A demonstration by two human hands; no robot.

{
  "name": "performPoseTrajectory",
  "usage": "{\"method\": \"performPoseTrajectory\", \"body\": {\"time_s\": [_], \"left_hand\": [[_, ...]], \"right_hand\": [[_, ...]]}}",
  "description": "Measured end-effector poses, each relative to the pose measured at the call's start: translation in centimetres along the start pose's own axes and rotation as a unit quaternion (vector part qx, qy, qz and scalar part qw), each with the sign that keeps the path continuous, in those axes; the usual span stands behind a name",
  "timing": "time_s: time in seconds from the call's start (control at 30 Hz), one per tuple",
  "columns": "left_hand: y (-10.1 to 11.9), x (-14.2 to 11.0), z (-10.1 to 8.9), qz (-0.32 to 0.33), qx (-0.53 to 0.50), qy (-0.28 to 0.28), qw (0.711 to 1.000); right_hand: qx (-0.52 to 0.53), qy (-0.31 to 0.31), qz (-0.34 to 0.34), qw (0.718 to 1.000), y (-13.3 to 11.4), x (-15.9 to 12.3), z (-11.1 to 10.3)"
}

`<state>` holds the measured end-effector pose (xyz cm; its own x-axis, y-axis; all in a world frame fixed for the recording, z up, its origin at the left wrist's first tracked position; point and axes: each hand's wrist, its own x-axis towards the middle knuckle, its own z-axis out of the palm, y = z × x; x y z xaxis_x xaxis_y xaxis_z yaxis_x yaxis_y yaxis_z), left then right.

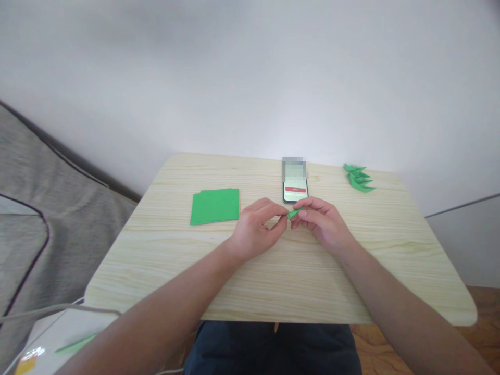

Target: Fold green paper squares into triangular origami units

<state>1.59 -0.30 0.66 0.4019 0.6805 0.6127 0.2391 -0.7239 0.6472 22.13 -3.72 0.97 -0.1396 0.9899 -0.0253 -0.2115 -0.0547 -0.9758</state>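
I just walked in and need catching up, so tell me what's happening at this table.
A person's left hand and right hand hold a small folded green piece between them. Just beyond is a lit phone. Green sheets lie to the left, and several folded green shapes sit far right.

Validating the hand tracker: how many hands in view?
2: left hand at the left end of the small green folded piece; right hand at its right end.

Phone point(296, 190) on pale wood-grain table point(297, 286), grey fabric point(82, 224) at left
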Motion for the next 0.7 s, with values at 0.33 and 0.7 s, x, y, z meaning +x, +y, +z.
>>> {"method": "performPoseTrajectory", "body": {"time_s": [0.33, 0.7], "left_hand": [[0.03, -0.1, 0.23, 0.005, -0.02, 0.013, 1.0], [0.24, -0.04, 0.32, -0.002, -0.041, 0.034, 0.999]], "right_hand": [[0.032, -0.02, -0.012, 0.999, 0.07, 0.04, -0.11], [0.034, -0.04, -0.027, 0.998, 0.22, 0.03, -0.24]]}}
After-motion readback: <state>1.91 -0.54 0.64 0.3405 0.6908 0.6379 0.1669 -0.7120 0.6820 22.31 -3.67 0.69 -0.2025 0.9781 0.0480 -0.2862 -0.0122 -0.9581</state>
